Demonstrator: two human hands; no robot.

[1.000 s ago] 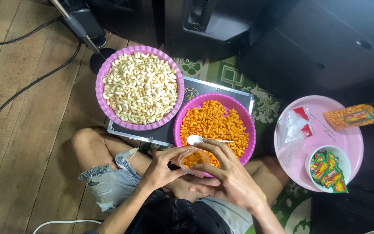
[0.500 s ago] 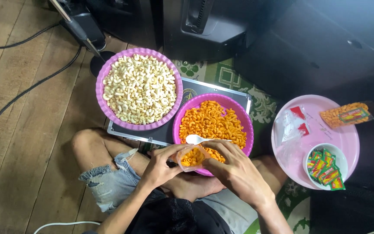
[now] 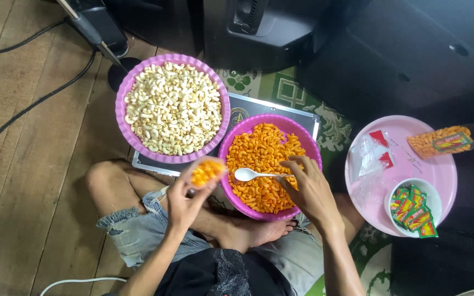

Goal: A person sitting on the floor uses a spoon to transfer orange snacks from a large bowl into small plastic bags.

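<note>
Left hand (image 3: 185, 200) clamped on small full bag (image 3: 207, 171); right hand (image 3: 309, 189) pinching spoon (image 3: 248, 174); tilting could spill snacks.

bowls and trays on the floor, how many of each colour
purple bowls: 2, one of pale macaroni snacks, one of orange macaroni snacks
pink tray: 1, the round one on the right
white bowl: 1, small, holding seasoning sachets
total: 4
</note>
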